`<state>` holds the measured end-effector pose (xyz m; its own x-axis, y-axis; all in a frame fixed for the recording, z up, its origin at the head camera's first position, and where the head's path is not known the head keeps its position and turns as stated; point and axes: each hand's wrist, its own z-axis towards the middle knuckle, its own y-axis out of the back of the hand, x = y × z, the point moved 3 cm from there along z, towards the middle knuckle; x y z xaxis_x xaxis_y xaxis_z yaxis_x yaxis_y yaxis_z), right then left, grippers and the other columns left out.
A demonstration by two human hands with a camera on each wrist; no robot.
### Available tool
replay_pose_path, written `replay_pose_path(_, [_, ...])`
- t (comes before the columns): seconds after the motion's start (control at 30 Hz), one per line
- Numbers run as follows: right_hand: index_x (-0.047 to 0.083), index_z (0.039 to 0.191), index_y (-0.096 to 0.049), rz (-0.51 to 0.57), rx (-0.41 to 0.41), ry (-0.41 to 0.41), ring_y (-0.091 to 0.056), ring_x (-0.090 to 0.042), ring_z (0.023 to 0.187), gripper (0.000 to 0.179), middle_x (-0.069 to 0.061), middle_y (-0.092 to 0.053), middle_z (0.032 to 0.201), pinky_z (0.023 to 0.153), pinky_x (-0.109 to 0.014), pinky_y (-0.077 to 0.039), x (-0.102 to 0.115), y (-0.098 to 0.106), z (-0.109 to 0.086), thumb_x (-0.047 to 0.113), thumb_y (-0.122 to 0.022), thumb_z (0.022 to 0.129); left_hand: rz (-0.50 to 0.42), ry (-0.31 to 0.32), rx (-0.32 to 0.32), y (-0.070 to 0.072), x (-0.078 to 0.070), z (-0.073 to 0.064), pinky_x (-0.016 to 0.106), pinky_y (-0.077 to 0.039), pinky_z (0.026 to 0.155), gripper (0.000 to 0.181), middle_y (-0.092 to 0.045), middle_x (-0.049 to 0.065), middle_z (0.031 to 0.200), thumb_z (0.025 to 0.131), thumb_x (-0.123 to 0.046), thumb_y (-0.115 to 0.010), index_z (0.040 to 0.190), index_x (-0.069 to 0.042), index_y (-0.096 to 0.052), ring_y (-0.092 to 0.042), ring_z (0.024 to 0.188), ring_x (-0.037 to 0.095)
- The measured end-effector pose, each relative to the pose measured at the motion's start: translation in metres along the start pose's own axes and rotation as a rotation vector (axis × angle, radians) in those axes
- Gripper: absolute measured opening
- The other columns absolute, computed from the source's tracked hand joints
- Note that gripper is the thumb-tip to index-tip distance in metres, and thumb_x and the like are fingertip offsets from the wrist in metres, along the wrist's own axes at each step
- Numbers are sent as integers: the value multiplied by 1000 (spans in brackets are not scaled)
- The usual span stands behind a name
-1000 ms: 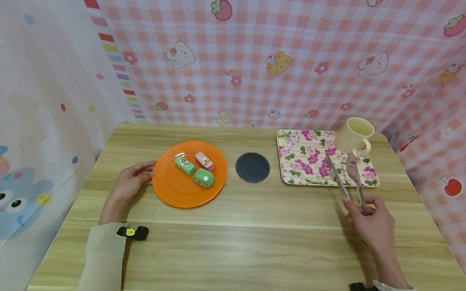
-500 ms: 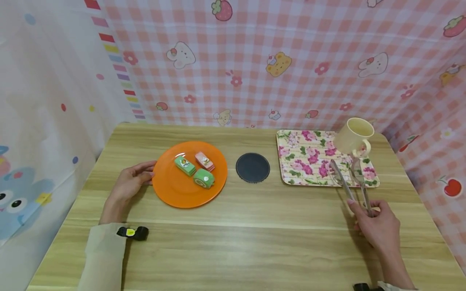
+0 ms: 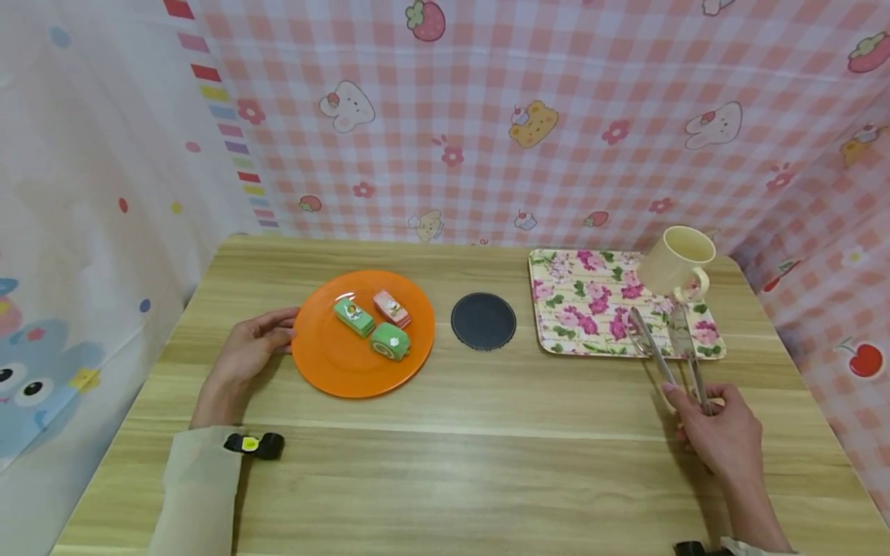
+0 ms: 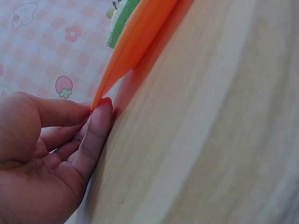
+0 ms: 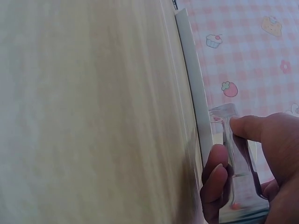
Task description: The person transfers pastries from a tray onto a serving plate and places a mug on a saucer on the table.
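Observation:
At the left, my left hand [image 3: 246,347] pinches the rim of an orange plate [image 3: 327,359]. The left wrist view shows the plate's edge [image 4: 133,44] between thumb and fingertips. On the plate lie a green cake slice [image 3: 354,316], a pink cake slice [image 3: 392,308] and a green cake roll [image 3: 390,341], all toy-like. My right hand [image 3: 719,428] holds metal tongs [image 3: 653,347], arms spread, nothing between the tips. Those tips are above the front right part of a floral tray [image 3: 573,293]. In the right wrist view, thumb and fingers grip the tongs [image 5: 240,172] from both sides.
A cream mug [image 3: 669,264] stands at the tray's back right, its handle facing the tongs. Between plate and tray lies a round black coaster [image 3: 483,321]. Patterned cloth [image 3: 480,93] hangs behind the wooden table [image 3: 445,479] and along both sides.
My right hand has drawn back slightly toward me and to the right, taking the tongs' tips a little nearer the tray's front edge. The left hand and plate have stayed put.

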<state>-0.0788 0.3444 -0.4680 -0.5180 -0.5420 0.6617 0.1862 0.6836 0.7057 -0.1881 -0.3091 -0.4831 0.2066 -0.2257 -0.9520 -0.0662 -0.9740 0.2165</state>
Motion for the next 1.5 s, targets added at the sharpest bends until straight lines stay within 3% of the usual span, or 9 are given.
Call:
replay_pose_path(0.2, [1,129,-45,-34,52,4,-68,-14,57,82,5,-72,73,49,-32,-54,2,1,-1,70,-63,89,1,2,2,0,0,0,21,-62,84,47,-65,-8,116,106,-8,-54,151,1,-47,-68,96,2])
replay_pose_path(0.37, [-2,132,-45,-148,105,15,-67,-16,65,91,-3,-73,73,54,-30,-49,6,3,0,77,-57,88,12,6,1,1,1,-1,22,-62,85,47,-64,-7,117,106,-8,-52,152,0,-47,-68,97,2])
replay_pose_path(0.57, [-6,130,-50,-264,89,46,-62,-33,91,92,-23,-66,105,60,-28,-43,10,6,2,77,-54,90,22,3,8,1,1,0,22,-62,86,47,-63,-3,122,106,-11,-53,152,-1,-47,-68,98,3])
replay_pose_path(0.67, [-6,127,-52,-289,83,58,-62,-37,95,90,-27,-64,112,61,-28,-43,10,7,2,76,-54,90,19,4,8,1,0,0,22,-62,87,47,-63,-3,121,106,-10,-53,152,-1,-47,-68,98,3])
replay_pose_path(1.1, [-5,130,-52,-325,105,74,-63,-42,102,90,-30,-64,119,65,-33,-46,10,10,3,77,-53,91,-1,-5,6,0,-1,1,21,-62,85,47,-64,-8,116,106,-8,-54,151,2,-47,-69,96,2])
replay_pose_path(1.23, [-8,136,-48,-334,159,86,-63,-43,104,96,-33,-61,125,68,-35,-50,10,13,4,77,-51,91,-18,0,3,-1,-3,0,21,-62,84,47,-65,-9,114,105,-6,-53,151,3,-46,-68,95,2])
replay_pose_path(1.37, [-12,144,-41,-334,231,95,-61,-46,111,101,-35,-58,131,78,-45,-55,9,18,4,76,-48,94,-22,18,-6,-2,-5,-2,20,-62,82,49,-65,-11,112,105,-11,-56,151,3,-45,-68,93,2])
replay_pose_path(1.5, [-11,147,-39,-323,261,109,-59,-48,116,99,-34,-58,132,87,-54,-53,9,23,3,73,-47,96,48,36,-28,-3,-8,-4,21,-62,80,51,-65,0,122,107,-21,-55,152,0,-46,-66,90,1])
